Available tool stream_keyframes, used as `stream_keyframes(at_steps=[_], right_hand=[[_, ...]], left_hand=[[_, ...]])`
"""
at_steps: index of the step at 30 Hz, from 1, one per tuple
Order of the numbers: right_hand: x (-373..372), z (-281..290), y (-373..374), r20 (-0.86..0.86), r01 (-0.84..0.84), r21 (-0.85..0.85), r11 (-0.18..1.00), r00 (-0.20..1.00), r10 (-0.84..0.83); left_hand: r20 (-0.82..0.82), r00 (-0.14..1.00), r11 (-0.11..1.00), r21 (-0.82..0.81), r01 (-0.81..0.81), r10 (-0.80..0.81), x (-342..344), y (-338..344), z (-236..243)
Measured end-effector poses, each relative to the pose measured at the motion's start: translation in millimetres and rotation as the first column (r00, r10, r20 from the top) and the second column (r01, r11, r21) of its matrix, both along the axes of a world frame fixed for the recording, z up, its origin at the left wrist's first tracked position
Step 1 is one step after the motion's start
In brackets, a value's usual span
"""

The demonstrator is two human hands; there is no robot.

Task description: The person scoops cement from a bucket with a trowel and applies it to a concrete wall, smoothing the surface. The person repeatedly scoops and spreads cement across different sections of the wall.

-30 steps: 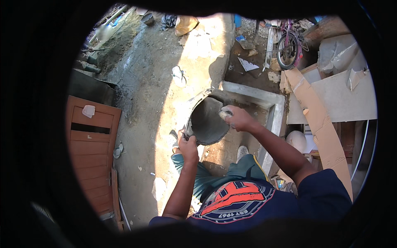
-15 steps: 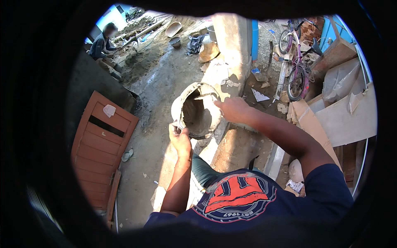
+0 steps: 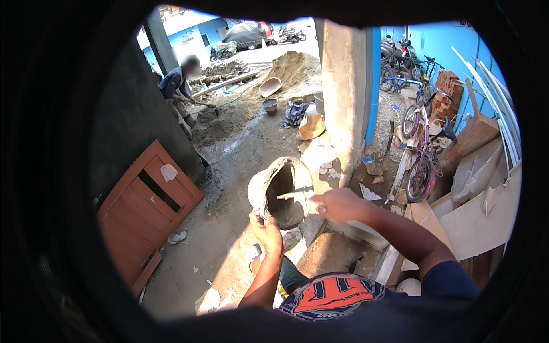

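Observation:
A cement-caked bucket [image 3: 259, 191] is held tilted in front of me, its mouth turned partly toward me. My left hand [image 3: 267, 233] is closed on its near rim, thumb and fingers pinching the edge. From the right, my right hand [image 3: 339, 204] is wrapped round the handle end of a mortar-coated trowel [image 3: 293, 196]. The trowel's blade points left across the bucket's opening. Grey residue coats the inside wall; the bottom is partly in shadow.
A brown wooden door panel [image 3: 146, 203] leans at the left. Beyond it, a person [image 3: 176, 86] bends with a shovel by a sand heap. A pillar [image 3: 343, 86] stands ahead; bicycles [image 3: 422, 166] and cardboard [image 3: 463, 220] crowd the right. A small bucket [image 3: 269, 106] sits farther off.
My view has tilted up, showing more of the yard. The trowel has shifted from the bucket's far rim to the middle of its opening. My left hand keeps its hold.

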State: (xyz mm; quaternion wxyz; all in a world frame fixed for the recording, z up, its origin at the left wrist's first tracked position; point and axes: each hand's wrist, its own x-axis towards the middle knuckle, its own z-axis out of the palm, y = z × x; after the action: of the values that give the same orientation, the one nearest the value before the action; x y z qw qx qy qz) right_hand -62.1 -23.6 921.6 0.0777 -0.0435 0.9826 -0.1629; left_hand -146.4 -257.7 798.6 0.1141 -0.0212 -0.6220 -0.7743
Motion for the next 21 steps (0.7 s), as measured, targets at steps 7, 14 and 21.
stream_keyframes(at_steps=[7,14,21], right_hand=[[20.1,39.7,88.2,-0.259,0.077,0.103,0.992,0.965,-0.048],[70.1,-16.2,78.2,-0.003,0.065,-0.381,0.922,0.997,-0.071],[32.8,14.0,6.5,-0.270,0.163,0.089,0.983,0.954,-0.134]], left_hand=[[-0.021,0.995,0.988,0.116,0.101,-0.099,10.6,-17.2,16.9],[0.160,0.984,0.969,0.243,0.043,-0.084,29.0,-14.6,24.4],[-0.133,0.988,0.986,0.132,0.098,-0.080,49.0,5.4,15.8]])
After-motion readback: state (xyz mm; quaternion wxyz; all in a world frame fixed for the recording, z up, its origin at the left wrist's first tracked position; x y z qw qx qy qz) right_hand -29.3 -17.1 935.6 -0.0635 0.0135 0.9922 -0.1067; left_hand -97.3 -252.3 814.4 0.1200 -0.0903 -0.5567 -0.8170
